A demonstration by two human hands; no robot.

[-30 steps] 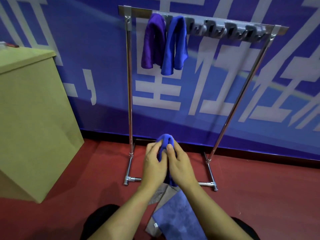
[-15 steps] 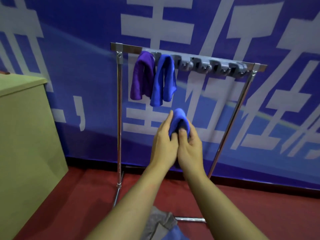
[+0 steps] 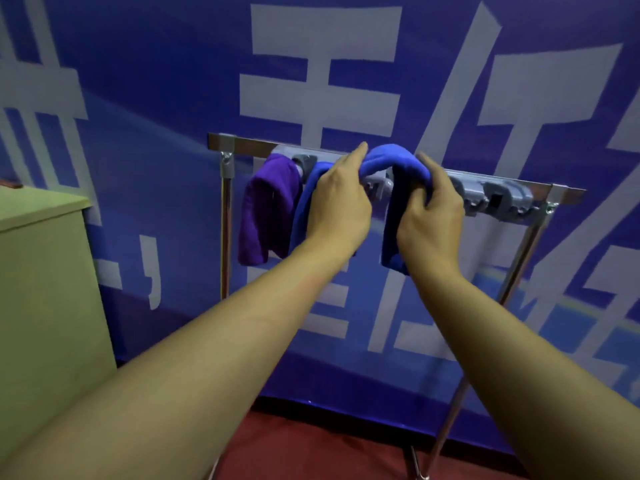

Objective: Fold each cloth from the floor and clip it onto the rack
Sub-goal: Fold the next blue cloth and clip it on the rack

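Note:
A folded blue cloth (image 3: pixel 391 161) arches between my two hands, right in front of the grey clips (image 3: pixel 491 199) on the metal rack (image 3: pixel 242 143). My left hand (image 3: pixel 337 202) grips its left end and my right hand (image 3: pixel 429 216) grips its right side, the tail hanging down behind that wrist. A purple cloth (image 3: pixel 266 213) hangs clipped at the rack's left end. Beside it hangs another blue cloth (image 3: pixel 304 209), mostly hidden behind my left hand.
A green cabinet (image 3: pixel 41 271) stands at the left, close to the rack's left post. A blue banner wall (image 3: pixel 138 98) with white characters runs behind the rack. Red floor (image 3: pixel 329 448) shows at the bottom.
Both hands have carried the folded blue cloth from near the floor up to the rack's clip bar. The view has tilted up, so the floor cloths are out of sight.

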